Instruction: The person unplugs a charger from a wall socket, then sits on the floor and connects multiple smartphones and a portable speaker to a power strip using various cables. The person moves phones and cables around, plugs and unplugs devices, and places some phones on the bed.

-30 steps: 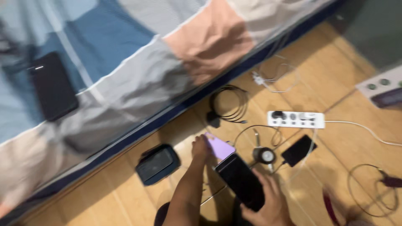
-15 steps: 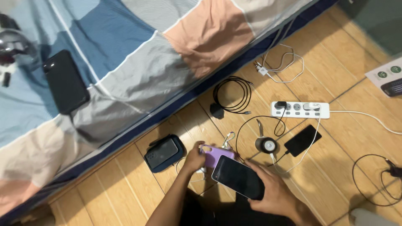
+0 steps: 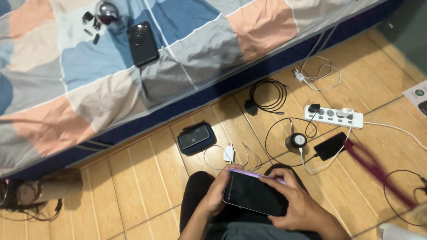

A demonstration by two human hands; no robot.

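a: the flat rectangular phone (image 3: 253, 194) has a black glass screen, edged by a lilac plastic case (image 3: 249, 172).
b: far left, the patchwork bedsheet (image 3: 89, 71) is blue, grey, peach and cream blocks with white lines.
a: the plank floor (image 3: 133, 178) is honey-yellow wood, and the long plastic power strip (image 3: 333, 117) at right is white.

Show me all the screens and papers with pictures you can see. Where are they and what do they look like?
Phone: held flat in both hands, the left hand and the right hand; dark blank screen, purple case.
Second phone: on the wood floor by the white power strip; black, cabled.
Third phone: on the patchwork bedspread; black rectangle, back up.
Printed sheet: floor, right edge; white with a green round mark.
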